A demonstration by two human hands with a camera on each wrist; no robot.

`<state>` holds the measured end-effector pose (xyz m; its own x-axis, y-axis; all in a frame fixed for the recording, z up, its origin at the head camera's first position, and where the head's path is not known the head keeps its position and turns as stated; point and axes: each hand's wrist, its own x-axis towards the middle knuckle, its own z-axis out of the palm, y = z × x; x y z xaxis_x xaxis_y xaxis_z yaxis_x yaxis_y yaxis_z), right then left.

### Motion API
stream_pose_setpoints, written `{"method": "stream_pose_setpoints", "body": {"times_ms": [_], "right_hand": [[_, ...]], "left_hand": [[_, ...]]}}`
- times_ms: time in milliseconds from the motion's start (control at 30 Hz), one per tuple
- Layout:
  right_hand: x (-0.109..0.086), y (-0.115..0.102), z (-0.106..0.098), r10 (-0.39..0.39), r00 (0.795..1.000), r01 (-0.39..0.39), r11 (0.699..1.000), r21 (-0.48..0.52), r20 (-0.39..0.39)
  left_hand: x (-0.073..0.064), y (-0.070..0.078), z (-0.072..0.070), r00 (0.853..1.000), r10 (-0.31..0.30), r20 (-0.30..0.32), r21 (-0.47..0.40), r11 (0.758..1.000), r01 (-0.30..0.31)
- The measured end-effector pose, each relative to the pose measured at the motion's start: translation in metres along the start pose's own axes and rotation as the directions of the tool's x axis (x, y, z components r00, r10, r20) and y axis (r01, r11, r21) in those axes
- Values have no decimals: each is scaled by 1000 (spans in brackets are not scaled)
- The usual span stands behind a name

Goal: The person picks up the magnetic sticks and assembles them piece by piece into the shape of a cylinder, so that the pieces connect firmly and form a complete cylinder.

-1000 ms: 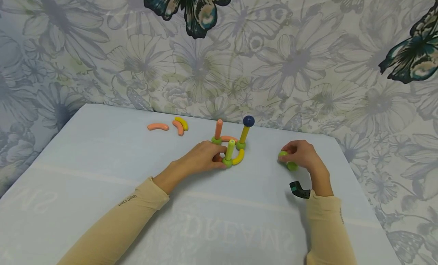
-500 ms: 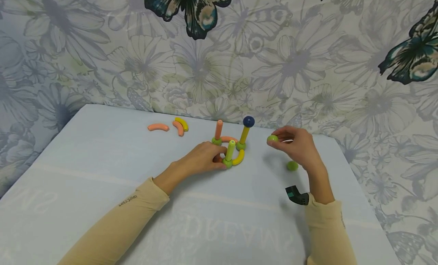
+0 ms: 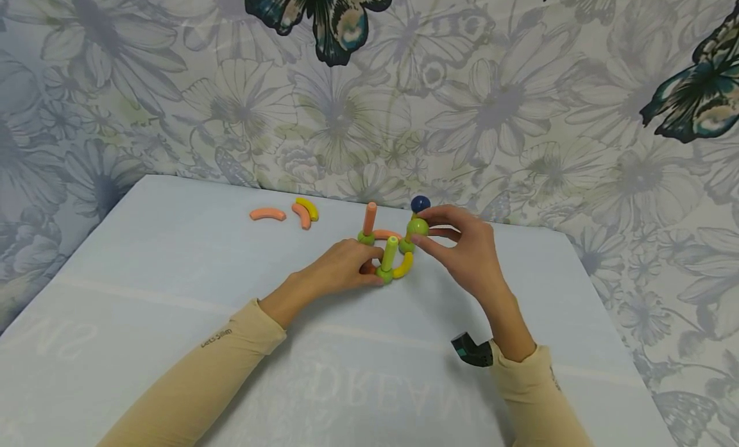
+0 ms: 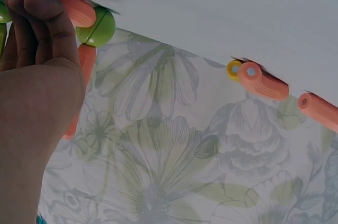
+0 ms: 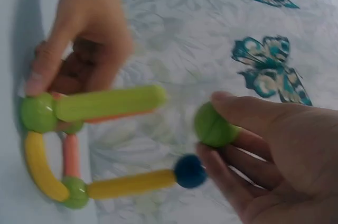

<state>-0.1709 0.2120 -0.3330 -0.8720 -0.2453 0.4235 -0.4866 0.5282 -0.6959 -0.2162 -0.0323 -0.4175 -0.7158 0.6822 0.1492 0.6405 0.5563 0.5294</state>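
Observation:
A toy frame of magnetic rods and balls stands on the table. Its curved yellow rod [image 3: 403, 265] and curved orange rod [image 3: 385, 234] join green balls at the base. Upright are a light green rod [image 3: 389, 253], an orange rod [image 3: 370, 218] and a yellow rod [image 5: 132, 184] topped by a dark blue ball [image 3: 421, 204]. My left hand [image 3: 346, 267] grips the frame's near base, thumb at the green corner ball [image 5: 39, 113]; its curled fingers are partly hidden. Raised beside the light green rod, my right hand [image 3: 467, 258] pinches a loose green ball [image 5: 215, 124] between thumb and fingers.
Two curved orange rods [image 3: 267, 213] and a curved yellow rod [image 3: 309, 208] lie at the table's back left. A patterned wall [image 3: 346, 126] rises behind the white table [image 3: 173, 254]. A black wrist camera [image 3: 472, 350] juts from the right sleeve.
My right hand has lifted one green ball off the table and carried it left to the frame. The second green ball is now out of sight. My left hand stays put.

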Motion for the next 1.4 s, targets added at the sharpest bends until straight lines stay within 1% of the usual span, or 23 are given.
{"method": "stream_pose_setpoints", "body": {"times_ms": [133,200,267,367,467,600,700,767,833,867,900,933,1000,1033,1067,1100,1133,1200,1233,1267,1333,1400], "right_hand": [[-1,0,21,-94,993,97,995,39,-74],[-1,0,28,-121,987,128,990,59,-104],[-2,0,33,-138,984,146,987,61,-115],[-3,1,38,-145,985,149,988,36,-90],[-3,3,39,-150,987,151,989,2,-62],[-3,3,38,-151,987,150,989,-13,-56],[-3,2,36,-153,986,153,988,-8,-70],[-2,2,34,-155,981,156,988,-2,-119],[-1,3,33,-155,964,160,987,5,-215],[0,4,32,-150,951,161,987,19,-272],[0,5,31,-142,933,160,987,29,-331],[1,7,30,-126,912,152,988,38,-390],[2,14,29,-79,878,125,990,67,-472],[2,18,30,-43,872,97,991,87,-488],[2,24,30,-3,874,64,992,109,-486],[2,30,32,38,883,20,993,117,-467],[1,37,33,79,899,-28,992,123,-430],[0,51,38,152,938,-120,986,119,-312],[0,58,40,181,953,-160,982,104,-243],[-1,64,43,204,963,-191,978,86,-177],[-1,73,47,236,970,-232,971,58,-61],[-2,80,51,257,966,-258,965,44,14]], "left_hand": [[-1,0,0,1000,7,1,3,1000,-7],[-1,-1,1,1000,18,-3,5,1000,-18],[0,-1,1,1000,26,-8,10,1000,-26],[1,-2,2,999,39,-11,19,999,-39],[1,-1,2,999,36,-7,16,999,-36],[1,0,1,1000,31,-5,7,999,-31],[0,1,0,1000,31,-4,12,999,-31],[1,1,0,999,33,-6,22,999,-32],[1,1,1,999,36,-9,31,999,-35],[1,1,1,999,37,-11,36,999,-37],[1,0,2,999,38,-12,43,998,-37],[1,0,2,999,36,-13,44,998,-36],[1,0,3,999,31,-10,45,999,-30],[1,0,4,1000,26,-11,48,999,-26],[1,0,4,1000,19,-9,48,999,-19],[1,0,4,1000,12,-8,48,999,-12],[1,0,4,1000,11,-5,51,999,-10],[0,1,4,1000,7,0,51,999,-7],[0,1,4,1000,4,0,51,999,-4],[0,1,3,1000,4,0,52,999,-4],[0,1,3,1000,9,-4,54,999,-9],[0,1,2,1000,12,-12,51,999,-11]]}}
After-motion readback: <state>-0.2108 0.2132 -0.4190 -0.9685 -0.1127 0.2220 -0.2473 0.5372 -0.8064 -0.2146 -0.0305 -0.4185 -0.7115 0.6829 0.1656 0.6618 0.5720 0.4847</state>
